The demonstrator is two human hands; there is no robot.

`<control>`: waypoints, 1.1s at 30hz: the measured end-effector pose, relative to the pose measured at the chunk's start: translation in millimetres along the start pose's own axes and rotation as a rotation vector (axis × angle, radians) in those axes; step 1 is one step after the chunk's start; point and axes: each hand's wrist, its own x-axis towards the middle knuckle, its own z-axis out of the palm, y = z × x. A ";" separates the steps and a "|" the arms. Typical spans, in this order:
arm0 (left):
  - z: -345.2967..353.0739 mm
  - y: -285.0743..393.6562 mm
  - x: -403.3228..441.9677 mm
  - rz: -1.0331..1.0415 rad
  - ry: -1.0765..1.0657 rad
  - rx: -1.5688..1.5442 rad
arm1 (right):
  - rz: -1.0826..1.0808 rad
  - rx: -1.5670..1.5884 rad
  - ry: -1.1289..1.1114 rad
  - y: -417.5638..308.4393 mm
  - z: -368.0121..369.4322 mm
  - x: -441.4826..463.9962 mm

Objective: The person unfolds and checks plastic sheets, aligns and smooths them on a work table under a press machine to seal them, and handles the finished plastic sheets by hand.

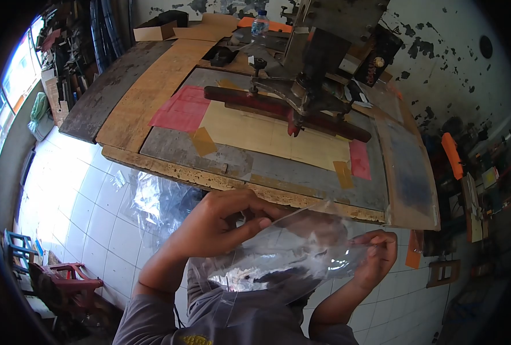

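Observation:
A clear plastic sheet stretches between my two hands, in front of my body and below the table's front edge. My left hand pinches its upper left part between thumb and fingers. At the sheet's right end, my right hand has its fingers closed on the plastic. Whether the plastic is a single sheet or a bag, I cannot tell. Beyond my hands, a press with a long dark red bar stands over a pale yellow sheet fixed on a grey metal plate.
Pink sheets and brown tape lie at the yellow sheet's ends. More clear plastic hangs left, below the wooden edge. A water bottle and an open cardboard box stand at the back. A red stool is lower left.

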 end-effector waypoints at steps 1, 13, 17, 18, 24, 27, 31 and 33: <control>-4.1 3.4 -1.5 -0.051 -0.007 0.020 | 0.044 0.029 0.005 -5.3 1.8 1.7; -12.1 2.5 0.0 -0.235 0.062 -0.005 | 0.083 0.017 0.110 4.4 -13.2 6.5; -12.0 -1.9 0.6 -0.245 0.057 0.001 | 0.150 0.019 0.119 5.7 -17.1 5.7; -12.2 -1.7 0.9 -0.268 0.049 -0.015 | 0.169 0.016 0.126 4.4 -16.1 5.9; -10.9 -15.2 1.9 -0.203 0.033 -0.082 | 0.188 0.067 0.158 6.4 -8.5 11.1; -13.3 -16.2 3.5 -0.230 0.023 -0.079 | 0.197 0.083 0.156 7.6 -7.1 11.9; -18.2 -11.1 4.2 -0.209 0.054 0.013 | 0.203 0.069 0.163 9.2 -6.5 12.2; -20.7 -14.1 2.8 0.015 0.207 0.195 | 0.191 0.041 0.200 11.6 -9.8 13.0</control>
